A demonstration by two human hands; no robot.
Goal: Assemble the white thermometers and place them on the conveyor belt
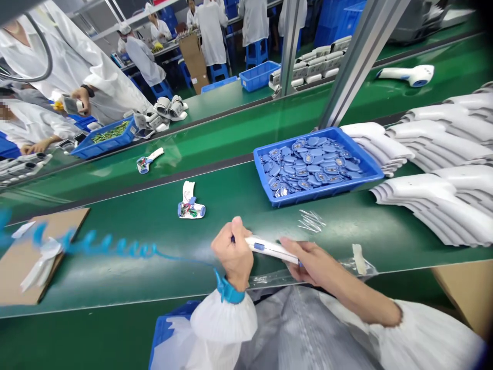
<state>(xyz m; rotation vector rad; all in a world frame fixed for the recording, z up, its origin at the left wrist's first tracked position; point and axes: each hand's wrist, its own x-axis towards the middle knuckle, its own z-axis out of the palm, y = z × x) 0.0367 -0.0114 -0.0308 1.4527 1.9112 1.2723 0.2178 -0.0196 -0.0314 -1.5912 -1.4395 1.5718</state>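
Observation:
Both my hands are closed around a white handheld infrared thermometer (271,248) with a blue button on its side. My left hand (234,252) wraps its left end, thumb up, and a blue coiled-cord wrist strap (230,293) circles that wrist. At the other end, my right hand (308,259) grips between thumb and fingers. Beyond my left hand lies an opened thermometer half (191,209) with wires and a circuit board showing. Thin clear strips (311,221) lie on the green bench (146,221) past my right hand.
A blue tray (319,195) of blue oval parts stands ahead. White shells (439,190) are stacked at right. The conveyor (215,133) carries another opened thermometer (148,160) and a closed one (414,75). Cardboard (23,262) lies left; a metal post (354,56) rises ahead. Co-workers sit and stand beyond.

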